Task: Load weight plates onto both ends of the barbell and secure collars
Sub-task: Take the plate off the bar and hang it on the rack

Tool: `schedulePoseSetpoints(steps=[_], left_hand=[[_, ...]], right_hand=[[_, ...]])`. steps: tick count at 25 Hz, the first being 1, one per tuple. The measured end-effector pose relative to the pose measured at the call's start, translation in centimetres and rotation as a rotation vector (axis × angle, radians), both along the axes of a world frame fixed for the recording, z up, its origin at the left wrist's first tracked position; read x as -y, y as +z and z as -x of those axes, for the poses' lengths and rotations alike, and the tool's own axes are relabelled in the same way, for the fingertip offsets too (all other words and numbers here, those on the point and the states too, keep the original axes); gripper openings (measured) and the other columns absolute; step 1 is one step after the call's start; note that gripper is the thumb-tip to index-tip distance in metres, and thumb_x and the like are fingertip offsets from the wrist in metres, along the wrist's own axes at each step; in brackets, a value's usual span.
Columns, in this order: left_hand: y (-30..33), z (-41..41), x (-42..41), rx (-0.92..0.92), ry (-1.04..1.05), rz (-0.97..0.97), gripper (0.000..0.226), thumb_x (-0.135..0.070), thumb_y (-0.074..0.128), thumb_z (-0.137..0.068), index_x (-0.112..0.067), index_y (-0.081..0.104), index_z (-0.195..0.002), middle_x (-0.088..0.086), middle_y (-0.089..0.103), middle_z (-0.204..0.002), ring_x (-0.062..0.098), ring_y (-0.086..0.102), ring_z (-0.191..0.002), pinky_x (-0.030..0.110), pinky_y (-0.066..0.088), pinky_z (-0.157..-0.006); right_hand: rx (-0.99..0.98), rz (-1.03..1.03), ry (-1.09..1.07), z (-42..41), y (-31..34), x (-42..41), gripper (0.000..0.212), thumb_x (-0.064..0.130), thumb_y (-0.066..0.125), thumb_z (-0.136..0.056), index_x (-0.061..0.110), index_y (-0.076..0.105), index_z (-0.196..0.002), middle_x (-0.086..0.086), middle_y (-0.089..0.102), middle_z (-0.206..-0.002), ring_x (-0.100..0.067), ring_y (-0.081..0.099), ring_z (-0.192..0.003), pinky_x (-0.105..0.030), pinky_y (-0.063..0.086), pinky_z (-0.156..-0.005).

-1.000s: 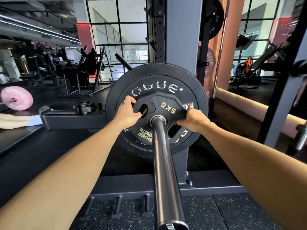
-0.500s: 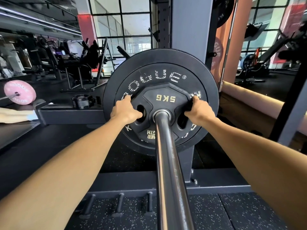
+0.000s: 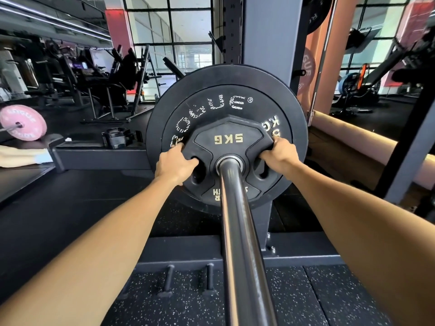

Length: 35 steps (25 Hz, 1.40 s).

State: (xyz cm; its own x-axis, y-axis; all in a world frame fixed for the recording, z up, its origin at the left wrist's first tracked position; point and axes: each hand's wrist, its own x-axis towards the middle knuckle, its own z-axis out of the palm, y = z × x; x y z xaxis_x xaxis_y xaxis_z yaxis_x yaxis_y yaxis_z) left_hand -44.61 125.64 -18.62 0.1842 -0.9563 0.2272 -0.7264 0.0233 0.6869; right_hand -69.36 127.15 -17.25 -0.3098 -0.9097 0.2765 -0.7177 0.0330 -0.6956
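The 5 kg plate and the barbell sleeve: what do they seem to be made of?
5 kg plate: probably rubber or urethane coating, matte black, with soft rounded edges, moulded grip holes and gold lettering. The core is hidden.
Barbell sleeve: metal, likely steel, smooth and dark, with long bright reflections along it.

At the far left a pink plate [image 3: 21, 122] stands on the dark floor [image 3: 70, 208]. Gym machines [image 3: 94, 74] crowd the upper left, before tall windows [image 3: 169, 31].
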Motion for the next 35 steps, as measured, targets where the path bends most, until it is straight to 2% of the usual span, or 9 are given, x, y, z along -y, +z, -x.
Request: schedulePoseSetpoints(steps=[3, 5, 9, 13, 17, 22, 28, 32, 35], left_hand=[[-0.4, -0.4, -2.6, -0.046, 0.017, -0.026, 0.059, -0.033, 0.060, -0.069, -0.029, 0.059, -0.128, 0.005, 0.066, -0.109, 0.026, 0.069, -0.068, 0.034, 0.062, -0.056], [-0.4, -0.4, -4.9, -0.059, 0.021, -0.024, 0.051, -0.030, 0.060, -0.070, -0.030, 0.063, -0.120, 0.004, 0.067, -0.104, 0.028, 0.069, -0.066, 0.032, 0.060, -0.052], [-0.2, -0.9, -10.2, -0.023, 0.028, -0.012, 0.044, -0.032, 0.061, -0.070, -0.030, 0.064, -0.114, 0.005, 0.068, -0.102, 0.033, 0.069, -0.077, 0.039, 0.062, -0.067], [-0.1, -1.7, -16.7, -0.003, 0.005, 0.001, 0.039, -0.031, 0.062, -0.076, -0.027, 0.064, -0.115, 0.006, 0.068, -0.103, 0.032, 0.068, -0.076, 0.040, 0.062, -0.070], [-0.2, -2.3, -22.9, -0.011, -0.018, -0.001, 0.041, -0.026, 0.061, -0.079, -0.023, 0.064, -0.120, 0.005, 0.069, -0.101, 0.024, 0.067, -0.061, 0.035, 0.062, -0.056], [-0.4, -3.1, -29.0, -0.034, -0.042, 0.012, 0.029, -0.024, 0.061, -0.081, -0.024, 0.064, -0.110, 0.003, 0.068, -0.098, 0.026, 0.068, -0.060, 0.031, 0.060, -0.056], [-0.5, -3.5, -32.4, -0.027, -0.064, 0.083, 0.023, -0.021, 0.059, -0.080, -0.024, 0.064, -0.102, 0.005, 0.067, -0.097, 0.031, 0.068, -0.076, 0.041, 0.062, -0.068], [-0.1, -3.9, -33.5, 0.053, -0.091, 0.082, 0.012, -0.019, 0.058, -0.078, -0.021, 0.061, -0.090, 0.006, 0.067, -0.093, 0.033, 0.066, -0.075, 0.038, 0.059, -0.069], [0.6, -4.0, -33.5, 0.095, -0.095, 0.079, 0.010, -0.018, 0.060, -0.077, -0.019, 0.062, -0.087, 0.005, 0.066, -0.090, 0.031, 0.065, -0.072, 0.034, 0.054, -0.065]], right_hand=[[-0.044, 0.006, -0.022, -0.6, 0.4, -2.5, 0.027, 0.016, 0.055, -0.083, 0.011, 0.064, -0.109, -0.014, 0.068, -0.106, -0.036, 0.060, -0.103, -0.035, 0.050, -0.085], [-0.060, 0.007, -0.022, -0.8, 0.7, -4.7, 0.024, 0.016, 0.055, -0.084, 0.011, 0.063, -0.106, -0.015, 0.068, -0.105, -0.037, 0.059, -0.103, -0.035, 0.050, -0.085], [-0.073, -0.012, 0.002, -1.3, 0.6, -10.2, 0.022, 0.016, 0.055, -0.085, 0.013, 0.061, -0.106, -0.014, 0.067, -0.108, -0.035, 0.059, -0.103, -0.031, 0.046, -0.080], [-0.097, 0.007, 0.022, -2.0, 0.5, -17.1, 0.025, 0.015, 0.057, -0.085, 0.013, 0.063, -0.109, -0.014, 0.068, -0.112, -0.035, 0.061, -0.105, -0.028, 0.043, -0.079], [-0.147, 0.022, 0.032, -2.8, 0.9, -23.1, 0.028, 0.009, 0.057, -0.084, 0.012, 0.063, -0.111, -0.014, 0.068, -0.113, -0.036, 0.060, -0.107, -0.035, 0.048, -0.087], [-0.154, 0.030, 0.029, -3.4, 1.1, -29.1, 0.027, 0.010, 0.059, -0.084, 0.008, 0.064, -0.111, -0.016, 0.068, -0.112, -0.035, 0.062, -0.104, -0.037, 0.051, -0.089], [-0.151, 0.058, 0.036, -3.6, 0.9, -33.4, 0.028, 0.011, 0.059, -0.079, 0.011, 0.066, -0.106, -0.015, 0.070, -0.107, -0.034, 0.064, -0.100, -0.038, 0.054, -0.088], [-0.154, 0.008, 0.023, -3.4, 0.4, -34.8, 0.029, 0.012, 0.060, -0.076, 0.012, 0.068, -0.104, -0.014, 0.069, -0.107, -0.034, 0.065, -0.098, -0.041, 0.055, -0.086], [-0.190, 0.014, 0.032, -3.4, 0.5, -35.0, 0.022, 0.013, 0.058, -0.075, 0.009, 0.067, -0.096, -0.017, 0.068, -0.103, -0.035, 0.065, -0.094, -0.040, 0.056, -0.081]])
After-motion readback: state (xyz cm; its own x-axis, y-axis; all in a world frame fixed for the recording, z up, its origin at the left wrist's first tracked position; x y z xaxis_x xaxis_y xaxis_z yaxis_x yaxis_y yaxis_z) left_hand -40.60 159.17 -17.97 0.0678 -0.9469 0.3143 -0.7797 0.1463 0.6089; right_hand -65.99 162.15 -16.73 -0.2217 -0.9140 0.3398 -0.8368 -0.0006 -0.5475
